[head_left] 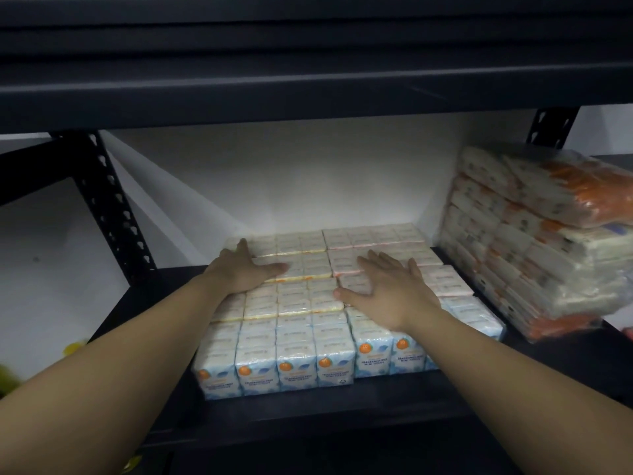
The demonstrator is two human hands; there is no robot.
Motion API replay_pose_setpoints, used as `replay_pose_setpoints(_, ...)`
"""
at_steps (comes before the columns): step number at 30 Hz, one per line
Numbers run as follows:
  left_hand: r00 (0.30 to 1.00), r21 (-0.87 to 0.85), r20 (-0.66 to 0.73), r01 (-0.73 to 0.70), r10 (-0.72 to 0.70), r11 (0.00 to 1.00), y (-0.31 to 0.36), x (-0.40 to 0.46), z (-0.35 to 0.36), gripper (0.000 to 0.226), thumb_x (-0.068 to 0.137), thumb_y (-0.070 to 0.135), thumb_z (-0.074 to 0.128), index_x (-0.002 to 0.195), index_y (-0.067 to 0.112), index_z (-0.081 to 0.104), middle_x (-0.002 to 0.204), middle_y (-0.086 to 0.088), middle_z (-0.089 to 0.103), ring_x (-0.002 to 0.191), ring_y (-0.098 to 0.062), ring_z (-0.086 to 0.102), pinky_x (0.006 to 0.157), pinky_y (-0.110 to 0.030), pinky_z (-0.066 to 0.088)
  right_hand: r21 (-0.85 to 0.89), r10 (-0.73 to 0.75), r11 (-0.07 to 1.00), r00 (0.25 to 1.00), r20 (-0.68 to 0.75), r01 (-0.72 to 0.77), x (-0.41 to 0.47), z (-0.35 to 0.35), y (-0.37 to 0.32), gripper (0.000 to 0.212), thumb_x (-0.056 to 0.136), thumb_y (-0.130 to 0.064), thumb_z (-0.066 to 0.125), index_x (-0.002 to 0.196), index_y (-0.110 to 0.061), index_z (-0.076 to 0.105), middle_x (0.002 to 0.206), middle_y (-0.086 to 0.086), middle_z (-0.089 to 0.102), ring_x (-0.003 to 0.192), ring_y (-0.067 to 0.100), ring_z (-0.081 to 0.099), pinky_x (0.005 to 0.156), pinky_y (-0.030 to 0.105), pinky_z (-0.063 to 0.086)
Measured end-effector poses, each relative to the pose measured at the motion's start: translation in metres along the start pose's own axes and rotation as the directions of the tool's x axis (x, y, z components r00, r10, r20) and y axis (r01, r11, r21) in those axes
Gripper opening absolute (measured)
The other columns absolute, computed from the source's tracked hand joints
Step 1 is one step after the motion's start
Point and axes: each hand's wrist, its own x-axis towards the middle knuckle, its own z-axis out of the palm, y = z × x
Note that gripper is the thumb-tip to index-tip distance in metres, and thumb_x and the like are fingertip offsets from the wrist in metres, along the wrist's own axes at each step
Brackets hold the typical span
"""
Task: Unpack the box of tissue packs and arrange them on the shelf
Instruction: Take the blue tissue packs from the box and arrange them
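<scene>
- We are looking into a dark metal shelf [342, 411], where the tissue packs [298, 361] are sitting in a flat block across the middle of the board.
- The block is running in rows from the front edge back toward the white wall [291, 173]; the front row is showing blue-and-white faces with orange round marks, and the rows behind are showing only their pale tops.
- We are laying our left hand [239, 269] flat on the rear left part of the block, fingers straight and spread wide, thumb pointing toward the centre; it is gripping nothing.
- We are resting our right hand [387, 289] flat on the right-centre of the block, fingers splayed and pointing backward, thumb reaching left; it, too, is holding nothing, only pressing on the pack tops.
- The two hands are lying apart, with a strip of packs between them.
- A wrapped stack of orange-and-white packs [527, 245] is leaning at the right end of the same board, just beside the block; we cannot tell whether the two are touching.
- A perforated upright post [113, 207] is standing at the left rear, and the shelf above [308, 80] is overhanging the bay.
- A blurred yellow object [73, 347] is showing at the left edge; we cannot identify it.
</scene>
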Motion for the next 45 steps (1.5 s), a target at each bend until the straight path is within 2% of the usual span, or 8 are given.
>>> replay_pose_setpoints(14,1.000,0.018,-0.021,-0.014,0.014,1.000,0.005,-0.005,0.003,0.142,0.052,0.107,0.050,0.164,0.031,0.010,0.165,-0.010,0.031,0.145,-0.035,0.041,0.111,-0.047,0.042,-0.007,-0.002,1.000,1.000,0.003,0.002,0.001,-0.001,-0.001,0.111,0.078,-0.099,0.019,0.166,-0.030,0.015,0.174,-0.006,0.007,0.159,0.015,0.004,0.128,0.053,-0.003)
replay_pose_setpoints(18,1.000,0.035,-0.006,-0.014,0.014,0.999,0.004,-0.006,0.005,0.141,0.053,0.108,0.044,0.164,0.031,0.007,0.168,-0.013,0.019,0.146,-0.037,0.040,0.113,-0.048,0.041,0.013,-0.003,1.000,1.000,0.002,0.003,0.000,-0.001,-0.001,0.112,0.077,-0.099,0.020,0.166,-0.030,0.016,0.174,-0.007,0.008,0.159,0.015,0.005,0.128,0.052,-0.002)
replay_pose_setpoints(23,0.997,0.074,-0.072,-0.030,0.035,0.997,-0.001,-0.005,0.016,0.134,0.050,0.113,0.028,0.156,0.031,0.026,0.153,-0.013,0.033,0.136,-0.036,0.047,0.108,-0.053,0.047,0.069,-0.001,0.998,1.000,-0.007,0.002,-0.005,-0.005,-0.002,0.105,0.083,-0.095,0.024,0.165,-0.029,0.021,0.173,-0.008,0.012,0.159,0.013,0.007,0.128,0.049,-0.001)
replay_pose_setpoints(25,0.992,0.096,-0.122,-0.023,0.035,0.995,-0.001,-0.006,0.018,0.136,0.049,0.114,0.025,0.157,0.031,0.024,0.158,-0.016,0.028,0.145,-0.039,0.034,0.113,-0.060,0.039,0.143,0.010,0.990,1.000,-0.018,-0.007,-0.007,-0.007,-0.003,0.097,0.087,-0.090,0.029,0.163,-0.029,0.027,0.172,-0.008,0.018,0.158,0.015,0.012,0.129,0.049,0.002)
replay_pose_setpoints(29,0.978,0.140,-0.190,-0.059,0.086,0.988,0.000,-0.011,0.020,0.127,0.061,0.108,0.024,0.162,0.031,0.019,0.170,-0.012,0.011,0.158,-0.036,0.006,0.124,-0.064,0.012,0.408,0.151,0.906,0.987,-0.059,-0.114,0.003,-0.016,0.001,0.081,0.093,-0.076,0.047,0.157,-0.027,0.043,0.164,-0.005,0.039,0.150,0.021,0.035,0.123,0.041,0.028)
replay_pose_setpoints(34,0.967,0.185,-0.202,-0.120,0.157,0.975,-0.005,-0.006,0.021,0.122,0.064,0.108,0.017,0.157,0.032,0.032,0.165,-0.005,0.028,0.154,-0.030,0.021,0.122,-0.062,0.021,0.096,0.191,0.979,0.975,-0.117,-0.180,0.026,-0.029,0.018,0.070,0.097,-0.063,0.048,0.154,-0.023,0.043,0.158,0.003,0.044,0.144,0.028,0.038,0.113,0.039,0.034)
replay_pose_setpoints(39,0.962,0.252,-0.176,-0.162,0.210,0.954,-0.003,-0.005,0.020,0.117,0.072,0.104,0.012,0.162,0.031,0.026,0.172,-0.002,0.016,0.160,-0.024,0.004,0.126,-0.060,0.008,0.005,0.291,0.957,0.956,-0.026,-0.291,0.046,-0.031,0.041,0.103,0.082,-0.091,0.037,0.162,-0.027,0.026,0.170,0.010,0.020,0.156,0.033,0.019,0.124,0.055,0.021)
replay_pose_setpoints(45,0.967,0.208,-0.170,-0.154,0.191,0.966,0.000,-0.010,0.017,0.109,0.077,0.100,0.022,0.162,0.031,0.028,0.172,0.000,0.021,0.159,-0.021,0.011,0.127,-0.055,0.011,0.141,0.411,0.904,0.911,-0.039,-0.403,0.056,-0.021,0.049,0.135,0.059,-0.105,0.044,0.165,-0.029,0.009,0.172,0.016,0.006,0.157,0.038,0.013,0.124,0.057,0.017)
